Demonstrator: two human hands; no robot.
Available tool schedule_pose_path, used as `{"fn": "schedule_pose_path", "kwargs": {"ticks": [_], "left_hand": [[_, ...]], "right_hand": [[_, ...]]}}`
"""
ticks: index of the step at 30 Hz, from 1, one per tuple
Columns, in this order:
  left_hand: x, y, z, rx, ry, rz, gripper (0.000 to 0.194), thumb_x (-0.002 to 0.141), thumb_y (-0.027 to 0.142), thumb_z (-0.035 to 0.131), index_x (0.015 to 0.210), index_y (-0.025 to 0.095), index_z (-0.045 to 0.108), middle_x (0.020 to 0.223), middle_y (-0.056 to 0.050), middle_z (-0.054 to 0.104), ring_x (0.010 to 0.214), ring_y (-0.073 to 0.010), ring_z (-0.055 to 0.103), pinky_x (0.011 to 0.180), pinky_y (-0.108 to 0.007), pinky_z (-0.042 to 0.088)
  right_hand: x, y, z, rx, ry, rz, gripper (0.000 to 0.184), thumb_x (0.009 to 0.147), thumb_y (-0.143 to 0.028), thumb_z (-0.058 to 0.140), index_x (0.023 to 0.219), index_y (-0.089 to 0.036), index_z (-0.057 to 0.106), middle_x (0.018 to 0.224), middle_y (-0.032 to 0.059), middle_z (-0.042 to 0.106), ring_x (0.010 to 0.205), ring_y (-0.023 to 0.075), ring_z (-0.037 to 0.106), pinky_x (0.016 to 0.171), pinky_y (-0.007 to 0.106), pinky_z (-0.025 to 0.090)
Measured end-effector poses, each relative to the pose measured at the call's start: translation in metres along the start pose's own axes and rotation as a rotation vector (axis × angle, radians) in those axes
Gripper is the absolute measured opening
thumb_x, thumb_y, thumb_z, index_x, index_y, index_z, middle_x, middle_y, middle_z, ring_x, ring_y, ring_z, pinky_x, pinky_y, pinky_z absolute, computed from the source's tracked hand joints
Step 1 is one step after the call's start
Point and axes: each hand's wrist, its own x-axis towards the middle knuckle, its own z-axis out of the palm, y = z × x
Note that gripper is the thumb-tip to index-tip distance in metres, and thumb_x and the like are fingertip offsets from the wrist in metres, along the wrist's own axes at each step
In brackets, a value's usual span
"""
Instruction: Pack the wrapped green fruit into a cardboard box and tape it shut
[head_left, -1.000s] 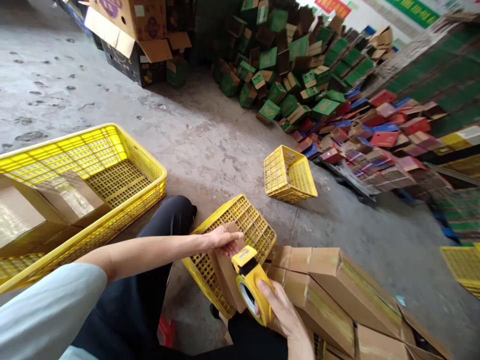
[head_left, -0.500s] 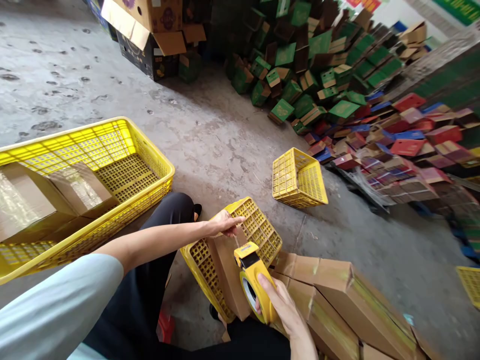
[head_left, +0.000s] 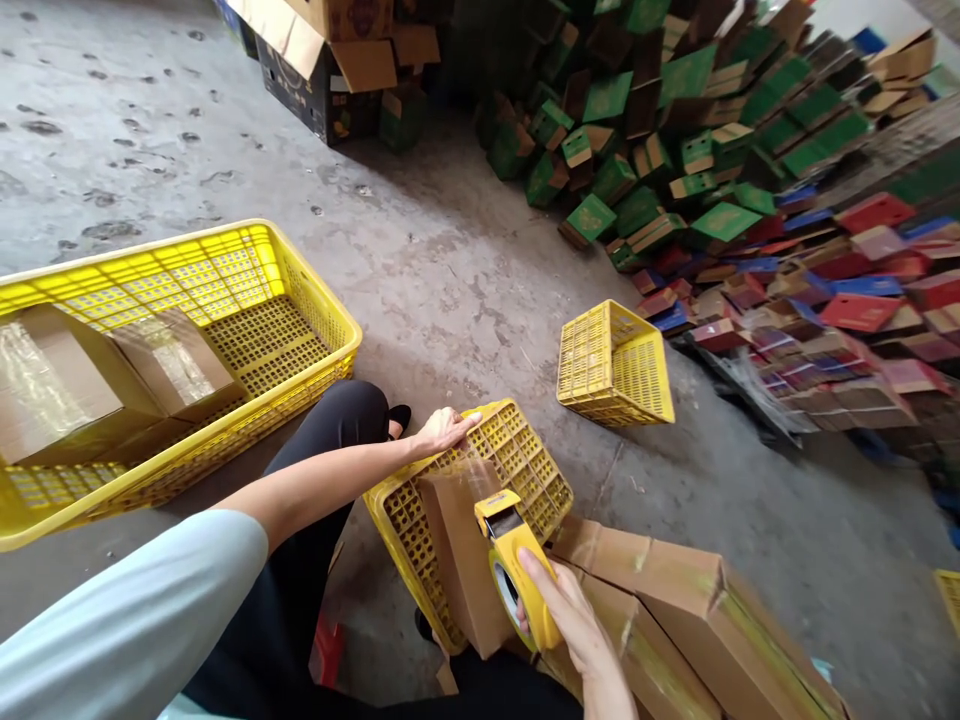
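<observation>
My right hand (head_left: 566,610) grips a yellow tape dispenser (head_left: 525,580) with a roll of tape in it. The dispenser's head is over the top of a brown cardboard box (head_left: 469,560), where a faint clear strip shows. This box stands on an upturned yellow crate (head_left: 517,450) between my legs. My left hand (head_left: 444,432) rests at the box's far end, by the crate's edge, one finger stretched out. Its other fingers point down and are partly hidden; I see nothing held in them.
More taped cardboard boxes (head_left: 645,570) are at my right. On my left, a large yellow basket (head_left: 300,265) holds two taped boxes (head_left: 172,360). A small yellow crate (head_left: 615,365) lies ahead on the concrete floor. Green boxes (head_left: 589,220) and red and blue boxes (head_left: 859,310) are piled beyond.
My left hand has moved up and away from the tape dispenser, its closed fingers loosening. The dispenser has shifted slightly right and down in view. The whole scene shifts a little with my head.
</observation>
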Motion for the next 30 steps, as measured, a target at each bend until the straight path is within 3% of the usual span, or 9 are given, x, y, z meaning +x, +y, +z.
{"fn": "schedule_pose_path", "kwargs": {"ticks": [13, 25, 30], "left_hand": [[0.016, -0.04, 0.01, 0.124, -0.026, 0.024, 0.082, 0.106, 0.068, 0.031, 0.043, 0.022, 0.055, 0.043, -0.005, 0.054, 0.052, -0.0173, 0.058, 0.077, -0.027, 0.047], [0.02, -0.059, 0.024, 0.191, -0.072, -0.029, 0.079, 0.106, 0.067, 0.03, 0.058, 0.018, 0.069, 0.055, -0.009, 0.065, 0.065, -0.0201, 0.067, 0.078, -0.025, 0.05], [0.016, -0.064, 0.031, 0.23, -0.1, -0.047, 0.074, 0.109, 0.058, 0.028, 0.066, 0.018, 0.072, 0.057, -0.007, 0.065, 0.071, -0.0205, 0.069, 0.081, -0.025, 0.05]], "right_hand": [[0.014, -0.003, 0.004, -0.099, -0.022, 0.04, 0.065, 0.079, -0.082, 0.065, 0.086, -0.018, 0.065, 0.056, 0.0046, 0.07, 0.05, 0.0202, 0.066, 0.052, 0.029, 0.055], [0.012, 0.0, 0.009, -0.067, 0.009, 0.057, 0.058, 0.081, -0.077, 0.066, 0.085, -0.02, 0.062, 0.054, 0.0023, 0.069, 0.05, 0.0204, 0.066, 0.052, 0.03, 0.053], [0.011, 0.001, 0.009, -0.071, 0.002, 0.031, 0.057, 0.083, -0.076, 0.064, 0.086, -0.019, 0.063, 0.055, 0.0024, 0.07, 0.05, 0.019, 0.065, 0.053, 0.028, 0.053]]}}
